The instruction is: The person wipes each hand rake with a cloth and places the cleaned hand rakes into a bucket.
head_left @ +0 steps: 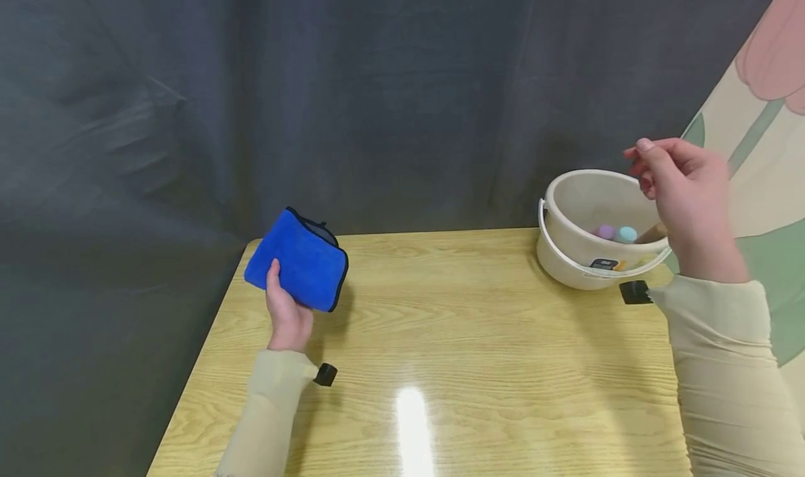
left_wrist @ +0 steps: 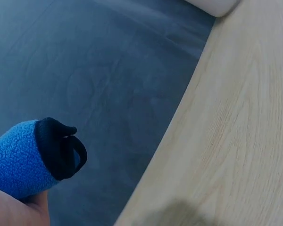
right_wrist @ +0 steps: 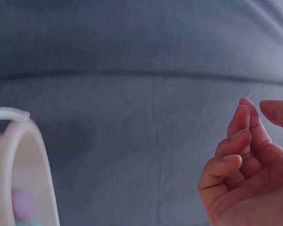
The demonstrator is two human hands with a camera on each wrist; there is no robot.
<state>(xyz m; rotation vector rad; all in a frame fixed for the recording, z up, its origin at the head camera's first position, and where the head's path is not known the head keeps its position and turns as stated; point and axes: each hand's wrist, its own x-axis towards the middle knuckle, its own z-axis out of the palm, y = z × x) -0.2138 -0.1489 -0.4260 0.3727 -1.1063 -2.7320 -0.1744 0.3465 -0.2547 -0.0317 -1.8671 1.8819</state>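
Observation:
My left hand [head_left: 291, 318] grips a folded blue cloth [head_left: 300, 264] above the left part of the table, its thumb lying across the plush face. Black edging with a small loop runs along the cloth's side, and a bit of grey shows between the folds. In the left wrist view the cloth [left_wrist: 19, 157] appears as a thick roll with a black end. Over the right rim of a white bucket [head_left: 569, 257], my right hand [head_left: 694, 191] is raised with its fingers loosely bent. Nothing sits between that thumb and the fingertips in the right wrist view.
Inside the bucket are a purple-topped item [head_left: 605, 232], a light-blue-topped item [head_left: 625, 235] and something brown [head_left: 652, 234]. The bucket's handle [head_left: 566, 260] hangs down its front. A dark curtain [head_left: 390, 107] stands behind the wooden table [head_left: 440, 323], and a flower-patterned cloth [head_left: 770, 204] at right.

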